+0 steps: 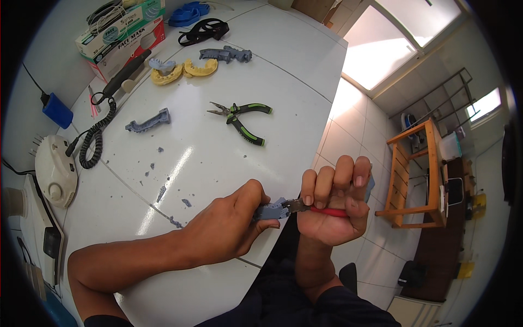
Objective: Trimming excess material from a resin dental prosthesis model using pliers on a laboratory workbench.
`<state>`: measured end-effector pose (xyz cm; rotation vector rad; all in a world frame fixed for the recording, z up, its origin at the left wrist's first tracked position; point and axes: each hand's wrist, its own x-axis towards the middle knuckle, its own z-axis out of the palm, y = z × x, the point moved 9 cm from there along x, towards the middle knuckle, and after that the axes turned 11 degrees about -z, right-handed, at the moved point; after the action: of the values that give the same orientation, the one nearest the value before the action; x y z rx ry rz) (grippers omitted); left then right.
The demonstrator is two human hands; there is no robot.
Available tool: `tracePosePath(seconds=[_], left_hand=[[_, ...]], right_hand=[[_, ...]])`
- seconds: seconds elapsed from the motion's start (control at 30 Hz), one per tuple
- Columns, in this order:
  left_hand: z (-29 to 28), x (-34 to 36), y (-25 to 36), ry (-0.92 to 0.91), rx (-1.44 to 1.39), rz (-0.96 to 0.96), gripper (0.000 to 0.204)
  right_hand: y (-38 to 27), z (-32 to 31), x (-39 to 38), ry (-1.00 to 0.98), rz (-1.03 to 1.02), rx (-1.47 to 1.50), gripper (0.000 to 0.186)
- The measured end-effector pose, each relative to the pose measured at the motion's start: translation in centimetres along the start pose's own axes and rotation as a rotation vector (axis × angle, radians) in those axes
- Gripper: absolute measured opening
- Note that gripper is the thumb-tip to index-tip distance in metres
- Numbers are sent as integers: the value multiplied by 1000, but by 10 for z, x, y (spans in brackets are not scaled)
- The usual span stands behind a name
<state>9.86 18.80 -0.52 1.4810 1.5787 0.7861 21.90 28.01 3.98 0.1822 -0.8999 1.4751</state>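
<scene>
Near the table's front edge, my left hand (pixel 218 220) is closed around a grey-blue moulded piece (pixel 269 212) with a rough, broken-looking end. My right hand (pixel 338 212) grips red-handled pliers (pixel 297 206), palm turned up and fingers curled over the handle. Their metal jaws meet the rough end of the piece; how far they are parted is too small to tell. Beyond my hands, pliers with black and green handles (pixel 234 113) lie on the table with jaws parted. Grey-blue crumbs (pixel 186 203) are scattered left of my left hand.
Another grey-blue piece (pixel 150 121) lies at left. Farther back are yellow dental models (pixel 201 68), more grey-blue pieces (pixel 225 54) and a face mask box (pixel 128 49). A white control unit (pixel 57 171) with a coiled cord (pixel 93 144) stands left. A wooden frame (pixel 411 180) is on the right.
</scene>
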Motion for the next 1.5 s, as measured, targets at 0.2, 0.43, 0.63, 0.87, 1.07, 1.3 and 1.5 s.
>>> tracePosePath(seconds=[0.2,0.43,0.63,0.87,1.07,1.3,1.5], left_hand=[[-3,0,5,23,-26,96,39],[2,2,4,-87,42,8,42],[6,1,7,-79,20,107,40],[7,0,13,-80,46,186,40],[-2,1,13,-36,40,197,40],[-51,16,8,41,39,-53,38],[-81,17,-3,351,258,116,48]], right_hand=[[4,-11,-2,57,51,74,27],[15,-9,6,23,203,117,22],[20,-4,9,-10,306,215,19],[28,-5,8,16,422,294,17],[31,1,12,-40,400,293,16],[54,-10,36,100,151,186,19],[52,2,47,-46,-16,-58,40]])
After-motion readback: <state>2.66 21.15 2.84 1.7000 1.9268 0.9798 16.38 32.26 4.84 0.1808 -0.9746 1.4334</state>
